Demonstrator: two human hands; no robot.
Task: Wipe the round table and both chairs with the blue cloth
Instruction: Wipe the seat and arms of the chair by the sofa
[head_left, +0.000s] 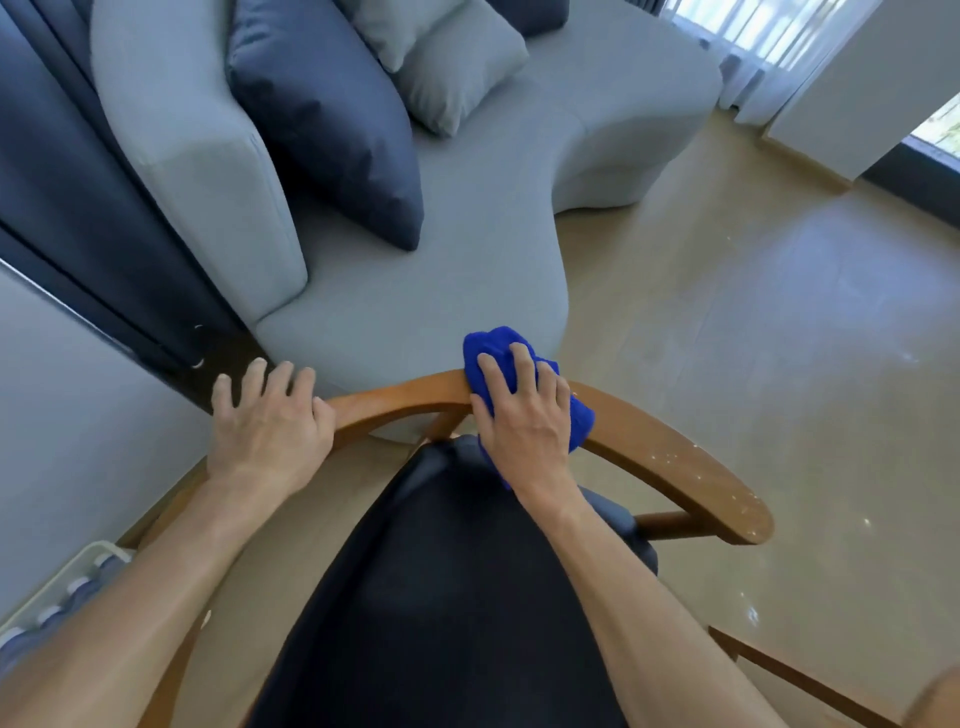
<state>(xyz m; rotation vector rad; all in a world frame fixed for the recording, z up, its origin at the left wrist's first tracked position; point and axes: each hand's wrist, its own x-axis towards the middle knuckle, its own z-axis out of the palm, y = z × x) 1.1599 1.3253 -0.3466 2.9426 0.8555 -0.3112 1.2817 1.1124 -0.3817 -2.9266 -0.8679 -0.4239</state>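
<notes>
Head view, looking down over a wooden chair (675, 457) with a curved top rail sweeping from about 9 o'clock round to 3 o'clock of the picture's middle. The right hand (524, 415) sits just right of centre, palm down on the blue cloth (498, 345), fingers spread and slightly bent over it, pressing the bunched cloth onto the rail. Blue folds stick out past the fingertips toward 12 o'clock and spill off the hand's right side toward 3 o'clock.

The left hand (270, 421) is at 9 o'clock from the cloth, resting on the left end of the same rail, fingers spread and draped over its edge, holding nothing else. The two hands are apart, with a bare stretch of wood between them.

Pale specks dot the rail's right arm toward 4 o'clock. A dark seat pad or garment fills the bottom centre; I cannot tell which.

Beyond the rail, at 12 o'clock, sits a grey sofa (415, 291) with a dark blue cushion (332, 119) and a grey cushion (457, 78). Shiny beige floor (779, 312) spreads to the right. A white rack (78, 571) peeks in at 8 o'clock.
</notes>
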